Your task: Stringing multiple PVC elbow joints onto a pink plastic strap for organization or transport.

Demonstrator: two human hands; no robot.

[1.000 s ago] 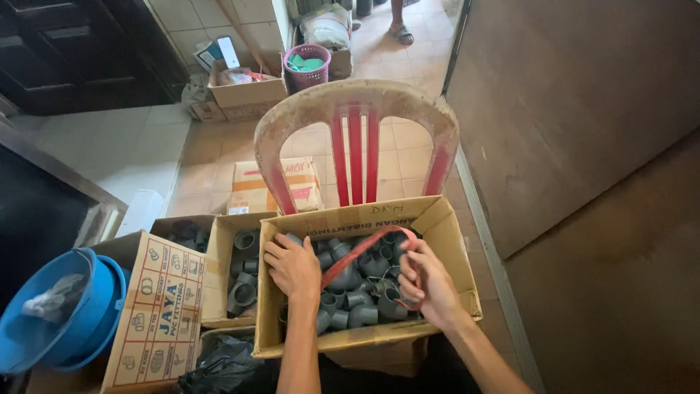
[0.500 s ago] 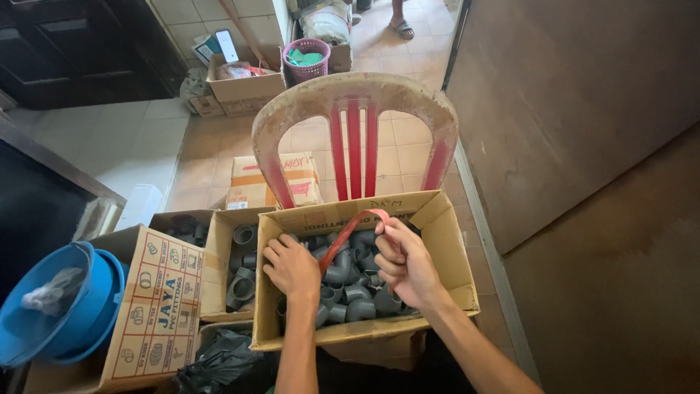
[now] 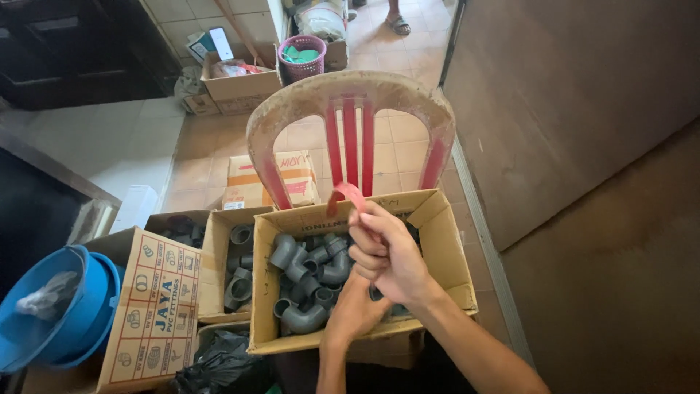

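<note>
You are pinching a thin, smooth red plastic strap (image 3: 348, 195) in your right hand (image 3: 390, 255), over matt grey plastic pipe elbows (image 3: 310, 273) lying in a rough brown cardboard box (image 3: 445, 241). Beyond it, the red plastic chair (image 3: 350, 109) is looking scuffed and dusty; far left, glossy blue plastic basins (image 3: 55, 314) are shining.

Red strap (image 3: 348, 194) over pipe-fitting box (image 3: 445, 241)

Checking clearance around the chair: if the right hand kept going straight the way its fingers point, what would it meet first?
Probably the red strap pinched in the right hand; beyond that, the chair back. Depth is unclear.
</note>
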